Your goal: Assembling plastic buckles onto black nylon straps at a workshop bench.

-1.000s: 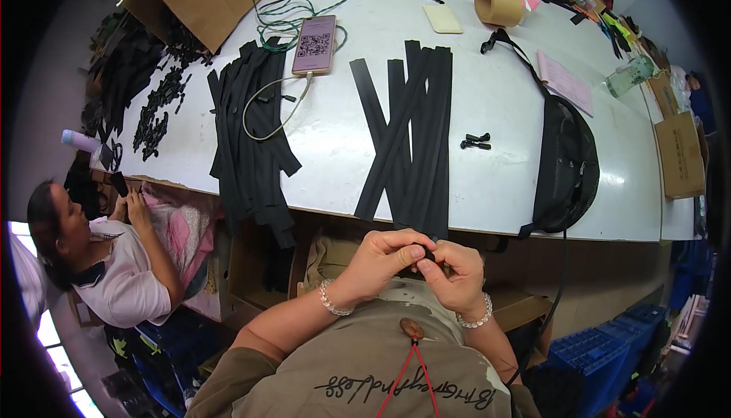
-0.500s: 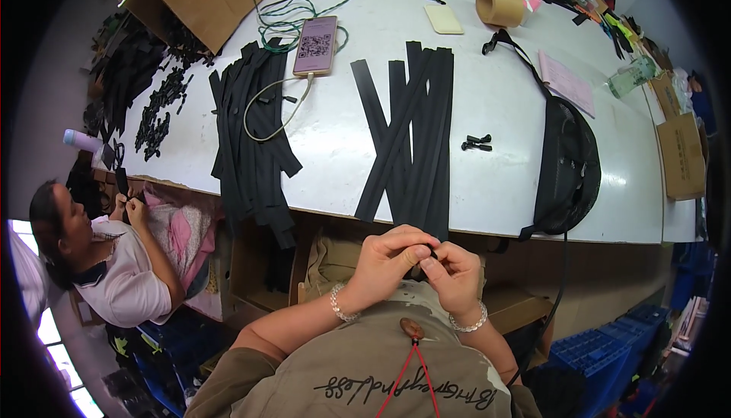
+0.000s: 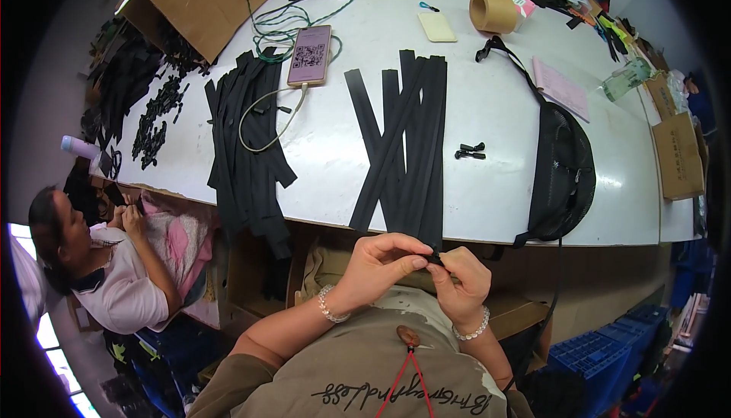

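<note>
At the table's front edge, my left hand (image 3: 383, 267) and my right hand (image 3: 461, 284) pinch a small black piece (image 3: 434, 257) between thumbs and fingertips. The fingers cover most of it, and its exact kind cannot be made out. Just beyond my hands lies a bundle of long flat black strips (image 3: 406, 144), some crossing each other. One strip's near end reaches down to my fingertips; whether it joins the piece is hidden. Right of the bundle, several small black pulls (image 3: 470, 151) rest on the white table (image 3: 327, 159).
Left of centre, a second heap of black strips (image 3: 247, 144) hangs over the edge, with a cabled phone (image 3: 310, 55) beside it. A black bag (image 3: 564, 170) lies at the right. Farther back are a tape roll (image 3: 492, 11) and a cardboard box (image 3: 199, 7). Another person (image 3: 126, 273) sits at the left.
My hands have shifted slightly toward me and apart, and the small black piece shows more between the fingertips. The person at the left has moved their hands a little.
</note>
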A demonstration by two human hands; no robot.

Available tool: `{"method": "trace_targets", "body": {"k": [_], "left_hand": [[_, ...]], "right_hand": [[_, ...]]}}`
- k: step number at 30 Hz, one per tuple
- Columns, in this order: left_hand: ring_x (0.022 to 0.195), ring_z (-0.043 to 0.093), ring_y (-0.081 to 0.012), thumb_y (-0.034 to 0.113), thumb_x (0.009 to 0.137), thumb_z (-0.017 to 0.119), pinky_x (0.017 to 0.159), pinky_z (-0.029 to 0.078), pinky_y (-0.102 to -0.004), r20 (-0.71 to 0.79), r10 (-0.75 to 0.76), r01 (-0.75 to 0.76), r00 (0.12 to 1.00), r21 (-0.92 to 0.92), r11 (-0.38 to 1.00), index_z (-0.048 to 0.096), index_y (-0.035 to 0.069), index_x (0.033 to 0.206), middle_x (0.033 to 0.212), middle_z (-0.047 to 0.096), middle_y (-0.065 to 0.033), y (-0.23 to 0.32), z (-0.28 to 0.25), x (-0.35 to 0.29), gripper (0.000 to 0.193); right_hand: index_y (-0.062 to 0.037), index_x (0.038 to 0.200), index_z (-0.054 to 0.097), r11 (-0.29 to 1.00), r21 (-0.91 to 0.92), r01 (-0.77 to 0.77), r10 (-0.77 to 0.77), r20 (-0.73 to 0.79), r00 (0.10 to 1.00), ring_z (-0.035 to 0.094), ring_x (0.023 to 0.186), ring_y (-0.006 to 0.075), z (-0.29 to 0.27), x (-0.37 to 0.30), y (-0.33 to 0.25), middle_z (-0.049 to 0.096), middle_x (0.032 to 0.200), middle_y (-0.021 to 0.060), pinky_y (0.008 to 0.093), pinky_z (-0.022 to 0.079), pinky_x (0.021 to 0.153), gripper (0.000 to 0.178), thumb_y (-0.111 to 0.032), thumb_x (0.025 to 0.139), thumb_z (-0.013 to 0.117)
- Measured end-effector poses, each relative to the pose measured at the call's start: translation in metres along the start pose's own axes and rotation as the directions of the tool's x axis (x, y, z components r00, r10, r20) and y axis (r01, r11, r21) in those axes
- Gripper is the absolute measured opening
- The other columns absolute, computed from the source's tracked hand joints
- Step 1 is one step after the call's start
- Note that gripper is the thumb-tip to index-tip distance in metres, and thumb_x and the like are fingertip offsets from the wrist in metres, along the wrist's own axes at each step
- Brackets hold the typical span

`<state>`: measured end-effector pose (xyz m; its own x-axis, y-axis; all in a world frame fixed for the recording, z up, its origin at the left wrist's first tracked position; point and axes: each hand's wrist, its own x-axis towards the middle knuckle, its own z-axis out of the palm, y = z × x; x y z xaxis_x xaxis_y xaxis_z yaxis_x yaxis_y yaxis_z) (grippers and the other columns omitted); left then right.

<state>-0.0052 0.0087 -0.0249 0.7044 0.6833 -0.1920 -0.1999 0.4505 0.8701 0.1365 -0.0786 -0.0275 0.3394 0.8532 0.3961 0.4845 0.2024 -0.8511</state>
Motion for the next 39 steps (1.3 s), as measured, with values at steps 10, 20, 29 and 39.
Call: {"method": "trace_targets", "body": {"k": [10,20,29,39], "left_hand": [[0.089,0.059,-0.0129,-0.009,0.081,0.058,0.079,0.049,-0.0243,0.128,0.214,-0.224,0.968,0.065,0.972,0.065,-0.002,0.093,0.096,0.063,-0.0091,-0.010,-0.006,0.002,0.016],[0.080,0.060,-0.0081,-0.003,0.082,0.063,0.072,0.050,-0.0209,0.019,0.046,-0.048,0.999,0.079,0.996,0.063,-0.002,0.093,0.091,0.064,-0.0060,-0.008,0.001,-0.003,0.011],[0.079,0.058,-0.0051,-0.001,0.084,0.063,0.069,0.048,-0.0189,0.005,-0.034,0.035,0.999,-0.014,0.999,0.060,-0.001,0.091,0.087,0.063,-0.0030,-0.012,0.002,-0.006,0.007],[0.077,0.056,-0.0061,0.005,0.087,0.061,0.069,0.047,-0.0197,-0.035,-0.166,0.159,0.986,-0.153,0.975,0.059,0.000,0.094,0.085,0.061,-0.0023,-0.021,0.001,0.002,0.009]], "right_hand": [[-0.0001,0.084,0.064,0.981,-0.103,0.162,-0.166,-0.029,0.986,0.053,0.054,0.0184,-0.003,0.003,0.001,0.056,0.066,0.0074,0.0269,0.042,0.049,0.012,-0.007,0.075,0.070],[0.0011,0.088,0.065,1.000,-0.016,0.013,-0.014,-0.073,0.997,0.060,0.064,0.0172,-0.010,0.007,-0.010,0.063,0.078,0.0107,0.0253,0.047,0.054,0.016,0.002,0.072,0.070],[0.0044,0.084,0.063,0.987,0.119,-0.104,0.106,-0.012,0.994,0.057,0.067,0.0138,-0.003,-0.001,-0.002,0.062,0.078,0.0104,0.0228,0.044,0.058,0.007,0.005,0.077,0.062],[0.0042,0.098,0.064,0.804,0.412,-0.428,0.436,0.081,0.896,0.056,0.065,0.0078,-0.002,-0.008,0.000,0.062,0.079,0.0054,0.0192,0.045,0.056,0.017,0.004,0.081,0.062]]}}
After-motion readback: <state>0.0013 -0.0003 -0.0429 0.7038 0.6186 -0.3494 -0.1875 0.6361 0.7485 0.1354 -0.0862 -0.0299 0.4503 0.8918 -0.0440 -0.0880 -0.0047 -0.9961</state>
